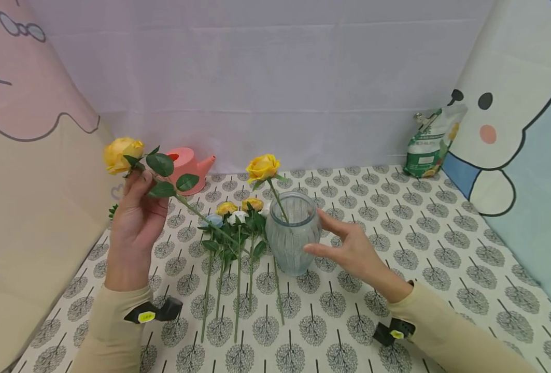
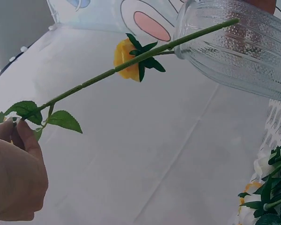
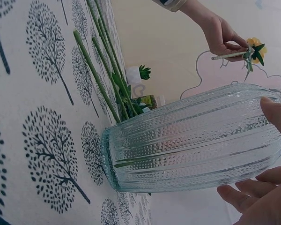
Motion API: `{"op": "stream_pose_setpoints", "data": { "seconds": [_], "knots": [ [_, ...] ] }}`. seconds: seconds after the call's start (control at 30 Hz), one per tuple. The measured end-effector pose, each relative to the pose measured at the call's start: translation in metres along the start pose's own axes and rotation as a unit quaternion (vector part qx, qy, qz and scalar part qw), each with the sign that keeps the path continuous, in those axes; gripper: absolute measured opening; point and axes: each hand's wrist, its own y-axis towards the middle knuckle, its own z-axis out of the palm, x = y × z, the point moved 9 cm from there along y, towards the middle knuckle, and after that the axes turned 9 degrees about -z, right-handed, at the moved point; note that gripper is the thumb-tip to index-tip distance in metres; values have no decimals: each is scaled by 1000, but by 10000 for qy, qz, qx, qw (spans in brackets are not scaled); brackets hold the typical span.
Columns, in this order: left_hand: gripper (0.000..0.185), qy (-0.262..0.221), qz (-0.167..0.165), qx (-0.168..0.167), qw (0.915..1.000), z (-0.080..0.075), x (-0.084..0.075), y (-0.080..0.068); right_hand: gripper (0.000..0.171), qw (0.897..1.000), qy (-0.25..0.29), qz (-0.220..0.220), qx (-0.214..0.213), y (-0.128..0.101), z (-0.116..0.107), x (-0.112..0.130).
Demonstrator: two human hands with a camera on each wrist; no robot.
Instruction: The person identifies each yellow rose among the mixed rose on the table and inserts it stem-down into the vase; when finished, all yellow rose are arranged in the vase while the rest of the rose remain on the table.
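My left hand (image 1: 135,215) is raised at the left and pinches the stem of a yellow rose (image 1: 121,153) just below its bloom. The long green stem (image 2: 131,63) slants down toward the ribbed glass vase (image 1: 293,234), crossing in front of its mouth in the left wrist view. A second yellow rose (image 1: 263,167) stands in the vase. My right hand (image 1: 325,234) lies against the vase's right side, fingers (image 3: 274,115) fairly straight and spread on the glass (image 3: 196,140). The left hand (image 3: 220,33) also shows far off in the right wrist view.
Several more flowers (image 1: 235,228) lie side by side on the tree-patterned cloth (image 1: 396,243) just left of the vase, stems toward me. A pink watering can (image 1: 188,167) stands at the back left, and a green pouch (image 1: 431,144) at the back right. Fabric backdrops enclose three sides.
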Motion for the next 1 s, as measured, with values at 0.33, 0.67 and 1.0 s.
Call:
{"op": "stream_pose_setpoints", "data": {
  "seconds": [0.33,0.67,1.0],
  "knots": [
    [20,-413,128,233,9988,14,0,-7,84,9999,-124,14,-6,1,0,-1],
    [24,-816,622,46,9947,17,-5,-13,84,10000,-87,14,-15,0,0,-1],
    [21,-539,1136,93,9920,22,-9,-18,84,9999,-127,70,0,0,0,-2]
  ]
}}
